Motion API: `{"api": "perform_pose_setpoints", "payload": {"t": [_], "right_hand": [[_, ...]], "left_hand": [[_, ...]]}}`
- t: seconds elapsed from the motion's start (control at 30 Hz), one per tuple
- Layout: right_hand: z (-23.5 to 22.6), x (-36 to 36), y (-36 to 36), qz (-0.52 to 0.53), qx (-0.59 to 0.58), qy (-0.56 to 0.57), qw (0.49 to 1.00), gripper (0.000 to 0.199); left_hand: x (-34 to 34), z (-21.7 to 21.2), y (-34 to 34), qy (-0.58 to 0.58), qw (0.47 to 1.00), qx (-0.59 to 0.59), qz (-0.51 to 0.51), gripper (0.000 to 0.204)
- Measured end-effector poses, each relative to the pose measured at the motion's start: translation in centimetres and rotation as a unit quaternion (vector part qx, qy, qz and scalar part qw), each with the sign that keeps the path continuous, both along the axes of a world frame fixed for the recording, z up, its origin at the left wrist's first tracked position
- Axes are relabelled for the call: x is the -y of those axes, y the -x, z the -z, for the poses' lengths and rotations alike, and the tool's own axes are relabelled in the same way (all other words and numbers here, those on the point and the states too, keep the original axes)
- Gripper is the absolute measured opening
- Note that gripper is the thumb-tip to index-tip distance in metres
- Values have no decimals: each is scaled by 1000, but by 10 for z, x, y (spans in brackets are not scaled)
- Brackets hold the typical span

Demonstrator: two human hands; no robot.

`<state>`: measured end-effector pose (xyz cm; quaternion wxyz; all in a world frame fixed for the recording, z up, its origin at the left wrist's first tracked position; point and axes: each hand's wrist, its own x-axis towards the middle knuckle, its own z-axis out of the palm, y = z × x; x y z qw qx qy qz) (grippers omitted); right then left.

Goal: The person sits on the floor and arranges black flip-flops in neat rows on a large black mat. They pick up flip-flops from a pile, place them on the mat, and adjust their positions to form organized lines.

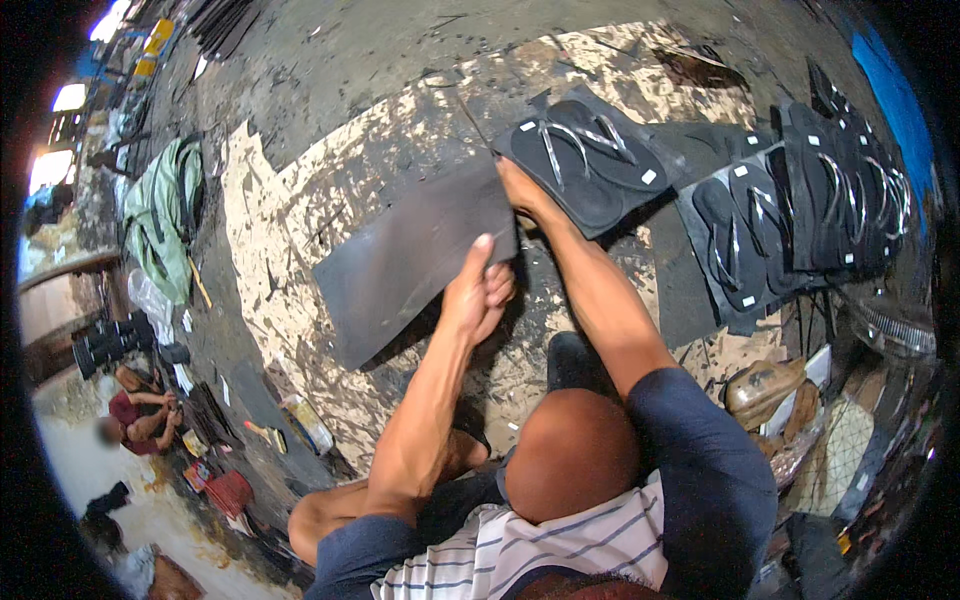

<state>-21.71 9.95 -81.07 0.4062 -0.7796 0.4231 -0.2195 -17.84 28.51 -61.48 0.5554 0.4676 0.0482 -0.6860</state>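
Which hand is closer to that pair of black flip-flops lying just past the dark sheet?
Right. The right hand grips the dark sheet's far edge, beside the flip-flop pair. The left hand holds the sheet's near edge, farther back.

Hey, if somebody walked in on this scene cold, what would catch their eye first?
Most likely the big dark rubber sheet at the centre, gripped by the left hand at its lower edge and the right hand at its upper corner. Next, the pair of black flip-flops just right of it, and more flip-flops in a row along the right side.
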Motion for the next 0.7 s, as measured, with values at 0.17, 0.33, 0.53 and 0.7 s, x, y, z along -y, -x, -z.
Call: {"api": "perform_pose_setpoints", "payload": {"t": [0.17,0.33,0.53,0.7], "right_hand": [[-129,-69,-37,73,231,-560,792,84],[-204,-46,2,16,474,-476,741,52],[-278,-28,58,24,481,-348,805,44],[-350,-17,127,92,527,-283,796,34]], "left_hand": [[-45,-79,-61,-45,977,182,-97,39],[-20,-97,-20,-22,915,353,193,53],[-17,-79,3,255,929,195,184,92],[-12,-68,19,292,873,184,344,80]]}}
